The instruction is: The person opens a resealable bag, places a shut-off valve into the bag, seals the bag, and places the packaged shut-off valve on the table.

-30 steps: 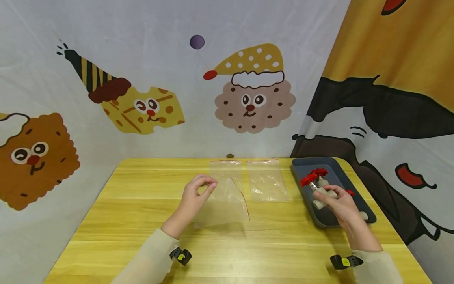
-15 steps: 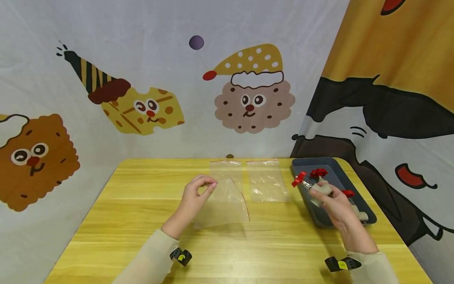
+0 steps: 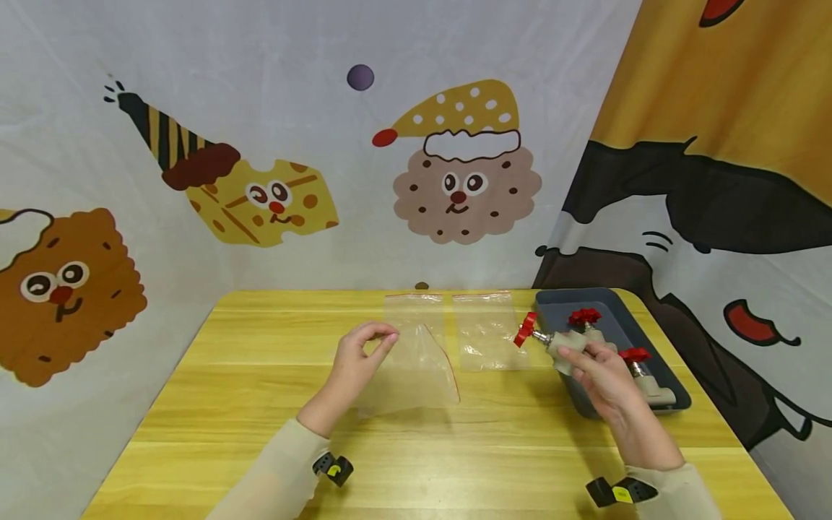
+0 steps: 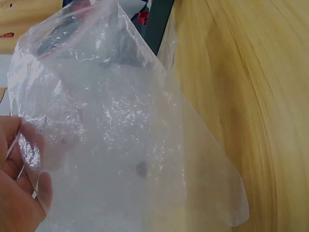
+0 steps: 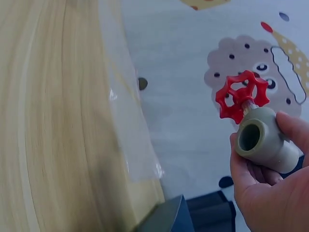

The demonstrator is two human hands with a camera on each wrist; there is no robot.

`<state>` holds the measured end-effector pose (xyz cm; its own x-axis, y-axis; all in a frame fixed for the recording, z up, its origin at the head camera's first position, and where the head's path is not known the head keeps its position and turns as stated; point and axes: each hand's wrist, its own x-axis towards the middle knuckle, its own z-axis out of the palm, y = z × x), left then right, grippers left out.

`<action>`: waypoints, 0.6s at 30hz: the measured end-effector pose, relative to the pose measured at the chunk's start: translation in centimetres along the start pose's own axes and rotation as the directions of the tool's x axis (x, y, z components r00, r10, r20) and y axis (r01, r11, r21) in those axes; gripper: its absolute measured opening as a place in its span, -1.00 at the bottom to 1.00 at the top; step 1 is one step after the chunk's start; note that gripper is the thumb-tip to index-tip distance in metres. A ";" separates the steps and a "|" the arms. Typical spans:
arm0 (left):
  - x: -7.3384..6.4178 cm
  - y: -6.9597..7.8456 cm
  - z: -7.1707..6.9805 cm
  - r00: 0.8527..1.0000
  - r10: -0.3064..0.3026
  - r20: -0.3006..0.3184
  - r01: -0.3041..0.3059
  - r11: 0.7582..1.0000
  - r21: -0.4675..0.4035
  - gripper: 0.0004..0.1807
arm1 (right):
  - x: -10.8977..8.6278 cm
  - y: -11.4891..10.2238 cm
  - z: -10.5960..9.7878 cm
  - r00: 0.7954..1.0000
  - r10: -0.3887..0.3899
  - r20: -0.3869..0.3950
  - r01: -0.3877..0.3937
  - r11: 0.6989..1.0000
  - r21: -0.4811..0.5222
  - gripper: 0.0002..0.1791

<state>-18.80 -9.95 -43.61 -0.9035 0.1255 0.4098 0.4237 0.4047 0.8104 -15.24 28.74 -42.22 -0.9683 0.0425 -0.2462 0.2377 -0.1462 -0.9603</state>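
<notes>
A clear zip bag (image 3: 412, 375) with a red seal line hangs from my left hand (image 3: 347, 375), whose thumb and fingers pinch its edge. In the left wrist view the bag (image 4: 111, 121) spreads wide beside the hand (image 4: 19, 179). My right hand (image 3: 607, 386) grips a grey-beige pipe valve (image 3: 564, 348) by its body, above the tray's left edge. Its red handwheel points left. The right wrist view shows the valve's (image 5: 263, 135) round open end and the thumb and fingers around its body.
A dark grey tray (image 3: 578, 396) stands at the right with more red-wheeled valves (image 3: 650, 379) in it. Two flat clear zip bags lie at the back of the wooden table, one of them (image 3: 490, 332) near the tray. A printed cloth (image 3: 292, 87) hangs behind.
My right hand has moved left with the valve, from over the tray towards its left edge, and the handwheel has swung left. The left hand and its bag have hardly moved.
</notes>
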 end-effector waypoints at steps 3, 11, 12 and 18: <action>0.0 0.0 0.0 1.000 0.023 -0.009 -0.022 1.000 0.012 -0.86 | -0.1 -0.3 0.8 0.999 0.047 0.006 -0.047 0.996 -0.074 -0.20; 0.0 0.0 0.1 0.998 0.063 0.001 -0.063 0.998 -0.001 -0.81 | -0.5 0.1 3.0 0.999 -0.040 0.022 0.042 0.993 -0.112 -0.30; 0.0 0.1 0.1 0.998 0.061 0.003 -0.061 0.998 -0.004 -0.81 | -0.6 0.1 3.3 0.999 -0.047 0.022 0.050 0.992 -0.113 -0.33; 0.2 0.4 0.4 0.997 0.080 -0.018 -0.080 0.997 0.016 -0.92 | -1.2 0.7 5.5 0.993 -0.114 -0.031 0.108 0.983 -0.151 -0.59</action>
<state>-18.83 -9.45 -43.38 -0.8654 0.1415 0.4807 0.4934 0.4078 0.7683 -14.34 23.15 -41.87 -0.9863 0.0891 -0.1391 0.1405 0.0101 -0.9900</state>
